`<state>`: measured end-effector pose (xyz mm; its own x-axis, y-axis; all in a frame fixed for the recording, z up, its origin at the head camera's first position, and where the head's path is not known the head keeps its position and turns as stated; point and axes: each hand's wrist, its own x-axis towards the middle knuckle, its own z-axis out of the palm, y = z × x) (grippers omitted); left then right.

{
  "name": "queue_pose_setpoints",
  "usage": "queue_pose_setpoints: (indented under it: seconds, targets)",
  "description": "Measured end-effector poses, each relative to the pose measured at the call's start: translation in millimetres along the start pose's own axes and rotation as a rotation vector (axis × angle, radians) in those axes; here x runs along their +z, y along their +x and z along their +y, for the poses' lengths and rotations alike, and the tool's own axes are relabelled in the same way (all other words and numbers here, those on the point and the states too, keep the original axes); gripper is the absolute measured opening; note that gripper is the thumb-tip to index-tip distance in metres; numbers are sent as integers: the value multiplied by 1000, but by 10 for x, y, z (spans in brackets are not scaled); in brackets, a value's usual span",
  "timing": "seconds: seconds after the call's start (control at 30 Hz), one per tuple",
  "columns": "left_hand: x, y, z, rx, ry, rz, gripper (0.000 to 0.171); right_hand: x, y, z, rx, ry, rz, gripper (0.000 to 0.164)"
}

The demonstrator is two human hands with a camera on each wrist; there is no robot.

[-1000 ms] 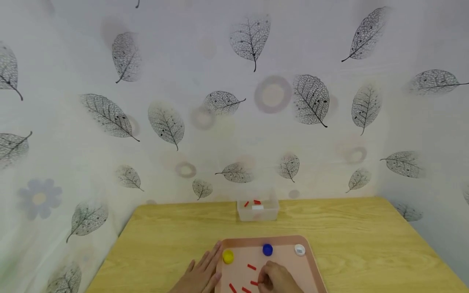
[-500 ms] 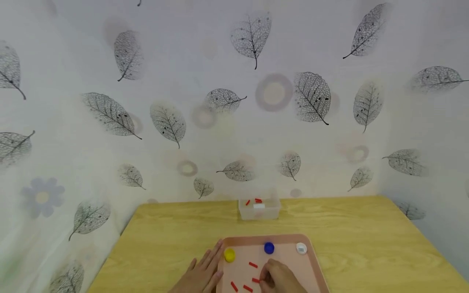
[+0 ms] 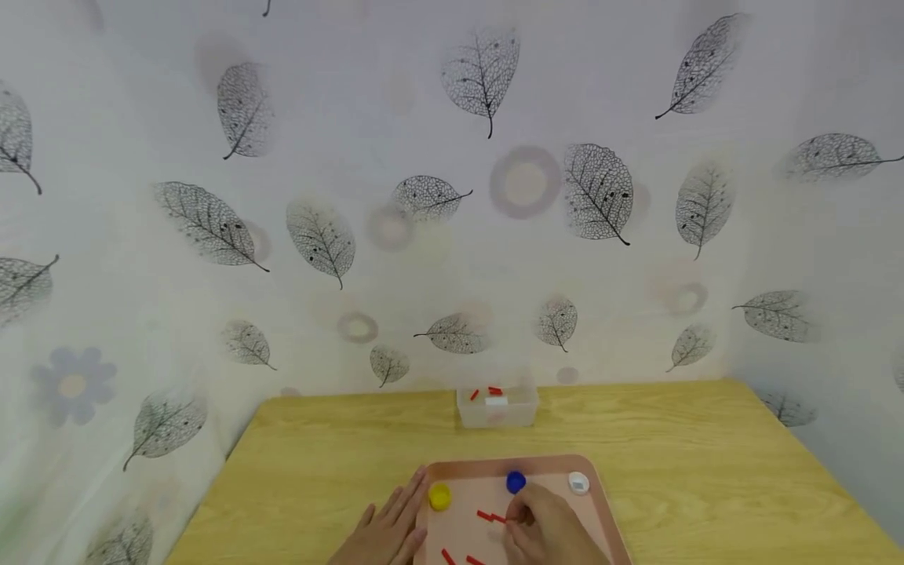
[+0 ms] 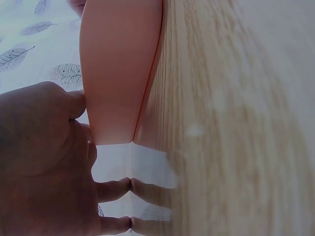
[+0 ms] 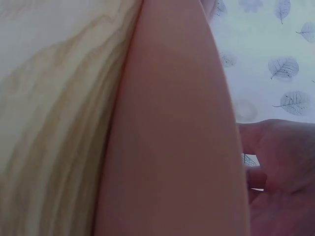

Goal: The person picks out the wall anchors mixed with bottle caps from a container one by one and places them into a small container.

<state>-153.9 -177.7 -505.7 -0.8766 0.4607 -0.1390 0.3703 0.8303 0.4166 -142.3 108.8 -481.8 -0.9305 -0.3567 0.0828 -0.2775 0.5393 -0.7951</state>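
Observation:
My left hand [image 3: 381, 530] lies with straight fingers along the left edge of the pink tray [image 3: 422, 541]. In the left wrist view two fingertips of that hand [image 4: 44, 157] touch the wooden table. Inside the tray my right hand [image 3: 547, 526] pinches a short red stick [image 3: 499, 519] between thumb and forefinger. Its left end meets another red stick [image 3: 484, 515], roughly in line with it. Two more red sticks show lower down, one on the left [image 3: 448, 556] and one beside it [image 3: 475, 560]. The tray's side hides the right fingertips in the right wrist view.
Along the tray's far side sit a yellow round cap [image 3: 439, 496], a blue cap [image 3: 515, 482] just beyond my right hand, and a white cap [image 3: 578, 482]. A clear plastic box [image 3: 497, 414] with several red sticks stands at the table's back, before a leaf-patterned curtain [image 3: 452, 259].
My right hand has moved the pinched red stick away from me, up against the end of the far stick. My left hand stays at the tray's edge.

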Motion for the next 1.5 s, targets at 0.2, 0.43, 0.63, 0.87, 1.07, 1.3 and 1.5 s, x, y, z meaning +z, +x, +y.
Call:
queue_pose_setpoints:
  seconds: [0.2, 0.43, 0.63, 0.87, 1.07, 1.3, 1.5]
  targets:
    - [22, 24, 1, 5, 4, -12, 62, -103, -55, -11, 22, 125, -5, 5]
    - [24, 23, -24, 10, -21, -3, 60, -272, 3, -85, -179, -54, 91, 14]
    - [63, 29, -67, 29, -15, 20, 61, -414, 115, -121, -452, -203, 288, 24]
    - [112, 73, -56, 11, -43, 26, 60, -563, 121, -179, -323, -139, 233, 17]
    - [60, 44, -11, -30, 6, 1, 64, -658, 220, -233, -269, -162, 233, 14]
    - [26, 40, -11, -25, -6, -3, 63, -747, 384, -235, -327, -217, 270, 21]
    - [43, 71, -43, -1, -40, 19, 61, -806, 527, -209, -308, -222, 251, 18]
